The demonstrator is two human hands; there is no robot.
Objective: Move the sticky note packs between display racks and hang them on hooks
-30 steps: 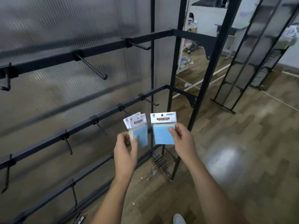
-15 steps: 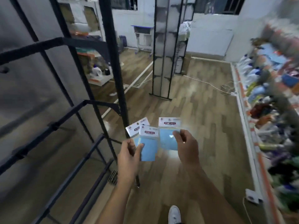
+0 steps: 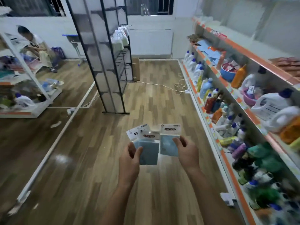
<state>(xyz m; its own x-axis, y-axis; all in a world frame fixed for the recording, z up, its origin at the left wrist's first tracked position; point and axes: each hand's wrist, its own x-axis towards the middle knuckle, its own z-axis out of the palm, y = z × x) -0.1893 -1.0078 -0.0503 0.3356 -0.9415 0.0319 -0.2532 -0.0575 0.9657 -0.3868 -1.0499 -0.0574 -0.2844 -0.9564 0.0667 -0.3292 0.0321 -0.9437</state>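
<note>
Above the brown wood-plank floor (image 3: pixel 100 159), beside the white-and-orange stocked shelving (image 3: pixel 227 88), the left hand (image 3: pixel 129 158) is pinching fanned blue sticky note packs (image 3: pixel 148 150) while the right hand (image 3: pixel 186 151) is pinching a single blue pack (image 3: pixel 168 143).

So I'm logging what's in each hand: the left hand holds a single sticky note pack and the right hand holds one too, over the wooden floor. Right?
Not quite. In the head view the left hand holds a fanned bunch of several sticky note packs, not one. The right hand does hold a single pack, over the wooden floor.
</note>
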